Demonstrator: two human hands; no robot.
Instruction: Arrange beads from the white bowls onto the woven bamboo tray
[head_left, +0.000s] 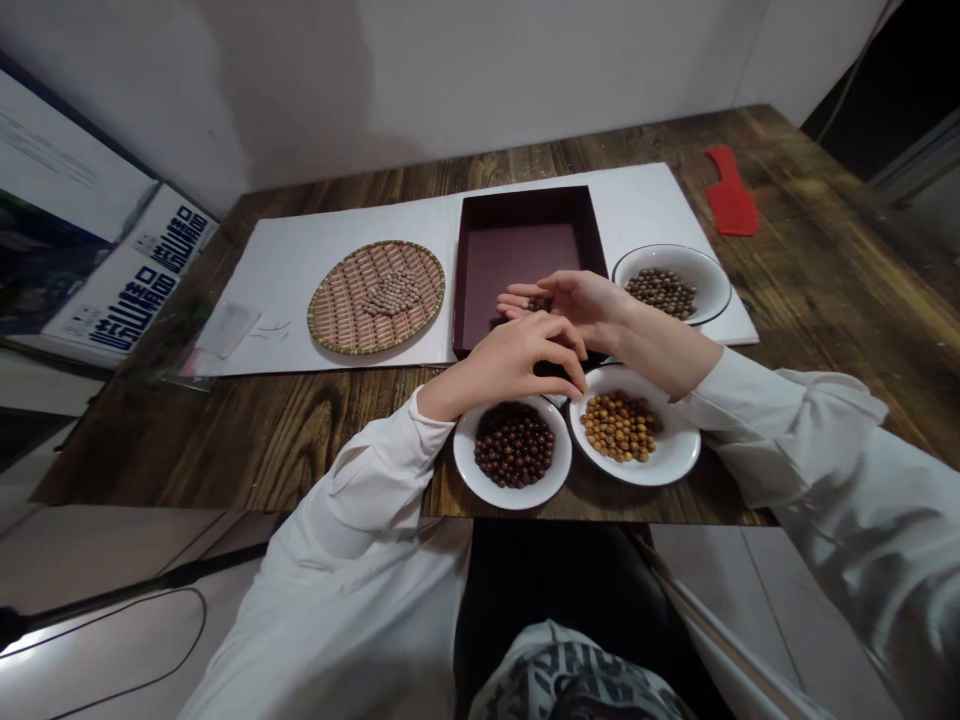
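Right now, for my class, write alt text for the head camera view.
Two bare hands above a wooden table: the right hand holds beads over an open maroon box, the left hand curves above a white bowl of dark brown beads. Two more bead bowls and a woven tray stand nearby.

A wooden plank table carries a broad white sheet across its far half, with a red plastic paddle to the far right. Along the near edge sit a white bowl of dark brown beads and, just right, a white bowl of golden beads
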